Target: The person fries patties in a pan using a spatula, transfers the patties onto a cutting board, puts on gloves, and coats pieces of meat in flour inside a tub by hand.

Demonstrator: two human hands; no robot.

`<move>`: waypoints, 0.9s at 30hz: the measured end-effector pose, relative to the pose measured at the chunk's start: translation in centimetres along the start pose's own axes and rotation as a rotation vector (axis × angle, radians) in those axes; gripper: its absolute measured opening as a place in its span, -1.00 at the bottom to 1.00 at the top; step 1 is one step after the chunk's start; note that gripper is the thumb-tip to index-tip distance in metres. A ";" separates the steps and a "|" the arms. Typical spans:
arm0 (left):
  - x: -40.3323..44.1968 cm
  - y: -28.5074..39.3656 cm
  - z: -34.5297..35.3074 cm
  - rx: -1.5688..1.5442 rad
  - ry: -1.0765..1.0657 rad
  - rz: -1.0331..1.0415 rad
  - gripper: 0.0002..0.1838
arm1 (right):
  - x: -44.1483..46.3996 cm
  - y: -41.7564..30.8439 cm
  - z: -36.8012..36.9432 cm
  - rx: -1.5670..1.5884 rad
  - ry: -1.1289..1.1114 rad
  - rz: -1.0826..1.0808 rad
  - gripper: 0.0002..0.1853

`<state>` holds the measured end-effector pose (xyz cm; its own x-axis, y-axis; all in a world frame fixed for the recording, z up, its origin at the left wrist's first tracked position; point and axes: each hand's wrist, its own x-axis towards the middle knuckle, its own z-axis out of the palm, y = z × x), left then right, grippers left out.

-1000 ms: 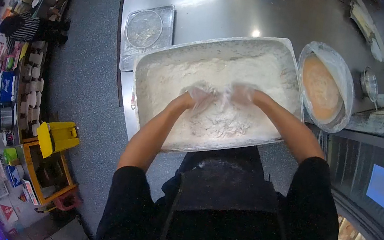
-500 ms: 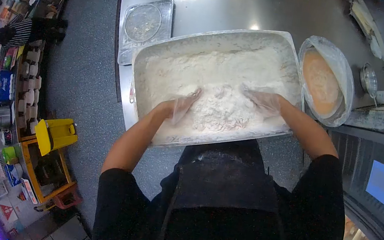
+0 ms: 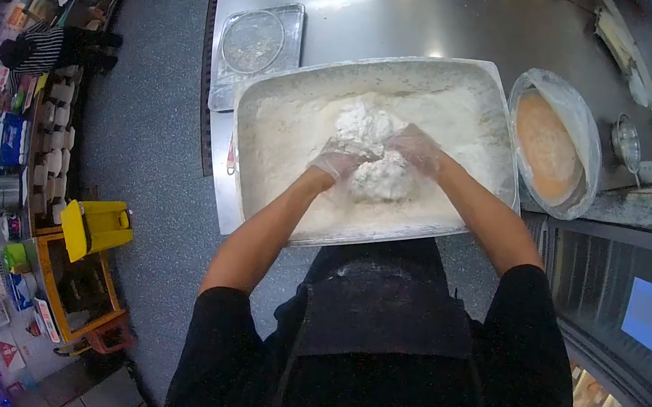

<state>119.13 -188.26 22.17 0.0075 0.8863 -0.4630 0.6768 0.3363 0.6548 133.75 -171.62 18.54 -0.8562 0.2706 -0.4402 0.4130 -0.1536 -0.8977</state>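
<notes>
Before a shiny stainless-steel table [image 3: 370, 11] spanning the top of the frame, bending over a large, rectangular, pale tub [image 3: 411, 75] at centre. Wearing clear plastic gloves [image 3: 426, 164] and working among heaped clumps of white, powdery mixture [image 3: 381, 181] in the tub's middle. Curving the left hand [image 3: 340, 163], half open, against the clumps from the left; reaching the right hand [image 3: 415, 147], also partly curled, in from the right. Hiding the fingertips, leaving any firm hold impossible to tell. Also showing, right of the tub, an oval, plastic-lined container [image 3: 587, 157] of orange-tan contents [image 3: 546, 147].
</notes>
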 end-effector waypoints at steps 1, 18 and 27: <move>0.0 0.5 -0.3 -0.051 0.089 -0.038 -0.44 | 0.3 -0.5 -0.3 -0.004 0.001 -0.005 -0.82; -2.9 4.3 -5.8 0.075 0.396 0.246 -0.44 | -6.3 -7.4 -0.2 0.227 0.135 -0.038 -0.72; -3.8 6.4 -7.8 0.273 0.303 0.191 -0.52 | -4.3 -8.7 -1.4 -0.775 0.381 -0.312 -0.62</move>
<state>117.72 -186.97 32.72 -0.0370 0.9913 -0.1264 0.8541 0.0971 0.5110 134.29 -170.13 28.18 -0.8605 0.5087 -0.0286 0.3904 0.6223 -0.6784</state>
